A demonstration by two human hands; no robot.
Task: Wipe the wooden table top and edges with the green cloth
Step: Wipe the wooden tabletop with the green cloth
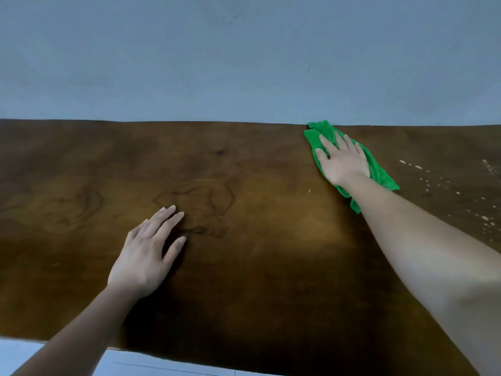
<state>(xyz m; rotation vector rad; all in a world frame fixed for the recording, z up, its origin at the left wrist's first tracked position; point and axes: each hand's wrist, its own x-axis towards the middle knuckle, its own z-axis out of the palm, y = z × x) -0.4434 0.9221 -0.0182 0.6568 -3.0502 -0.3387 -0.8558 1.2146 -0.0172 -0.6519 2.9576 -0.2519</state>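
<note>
A dark brown wooden table top (257, 253) fills the lower part of the head view. The green cloth (379, 172) lies at the table's far edge, right of centre, with one corner touching the wall. My right hand (343, 161) presses flat on the cloth, fingers spread and pointing toward the wall. My left hand (147, 253) rests flat on the bare wood nearer to me, left of centre, holding nothing.
A plain blue-grey wall (244, 63) rises directly behind the table's far edge. Pale specks and crumbs (482, 213) are scattered over the wood at the far right. The table's near edge (189, 362) runs along the bottom, with light floor below it.
</note>
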